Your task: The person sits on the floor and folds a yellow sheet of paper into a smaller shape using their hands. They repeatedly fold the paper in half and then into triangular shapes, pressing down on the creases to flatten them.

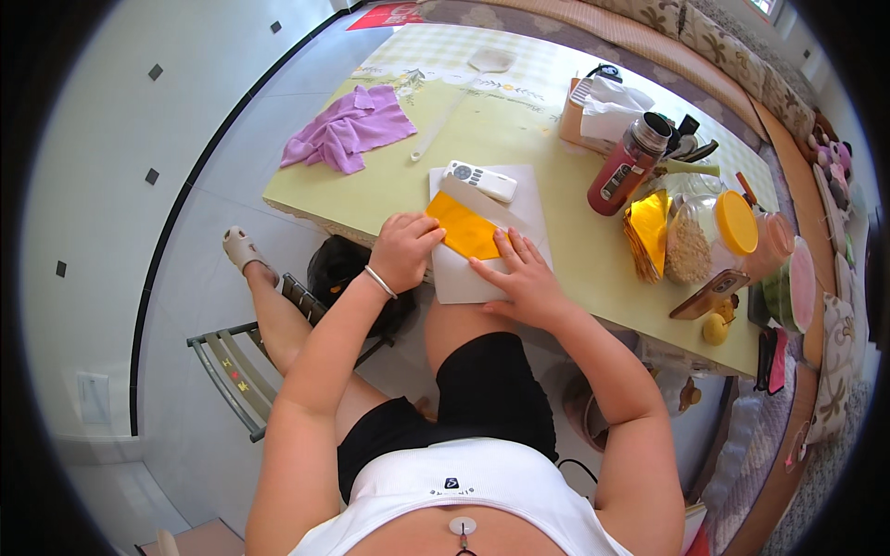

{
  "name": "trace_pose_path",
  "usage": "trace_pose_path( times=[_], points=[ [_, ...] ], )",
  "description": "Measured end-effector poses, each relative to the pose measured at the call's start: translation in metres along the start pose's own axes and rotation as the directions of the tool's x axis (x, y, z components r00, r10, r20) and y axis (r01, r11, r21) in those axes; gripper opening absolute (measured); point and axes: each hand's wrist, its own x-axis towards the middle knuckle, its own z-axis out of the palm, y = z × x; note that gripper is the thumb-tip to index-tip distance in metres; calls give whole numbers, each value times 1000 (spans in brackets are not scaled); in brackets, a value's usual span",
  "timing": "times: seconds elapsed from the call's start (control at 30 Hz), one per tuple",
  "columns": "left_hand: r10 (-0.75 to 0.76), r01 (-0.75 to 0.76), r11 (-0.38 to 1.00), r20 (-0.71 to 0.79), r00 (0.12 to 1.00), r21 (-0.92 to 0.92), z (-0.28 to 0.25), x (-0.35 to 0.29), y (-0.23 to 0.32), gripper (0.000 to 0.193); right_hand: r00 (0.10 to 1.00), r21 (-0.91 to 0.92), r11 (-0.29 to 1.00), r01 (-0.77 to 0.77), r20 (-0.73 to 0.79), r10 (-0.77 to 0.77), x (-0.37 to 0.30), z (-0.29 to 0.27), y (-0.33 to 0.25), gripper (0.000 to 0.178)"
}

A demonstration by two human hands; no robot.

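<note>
A folded sheet of shiny gold paper (461,227) lies on a white sheet (464,283) at the table's near edge. My left hand (405,252) is closed, its thumb and fingers pinching the paper's left corner. Spread flat, my right hand (524,283) rests with its fingertips on the paper's lower right end and its palm over the white sheet. A white remote control (482,181) sits just beyond the gold paper, on the white sheet. To the right stands a bundle of similar gold sheets (646,236), leaning by a jar.
On the table (371,199) are a purple cloth (352,128) at left, a red thermos (630,165), a tissue box (593,111), a yellow-lidded jar (700,236), a phone (709,295) and a small yellow fruit (715,329). A folding chair (232,371) stands at lower left.
</note>
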Motion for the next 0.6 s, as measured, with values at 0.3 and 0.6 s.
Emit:
trace_pose_path(
  times=[0.3,0.6],
  points=[
    [117,-116,990,-10,993,82,7,-3,-23,24,998,19,998,59,37,-60,-3,-14,8,70],
    [164,-164,980,12,986,112,9,3,-24,10,998,0,998,63,16,-63,-3,-16,19,64]
  ],
)
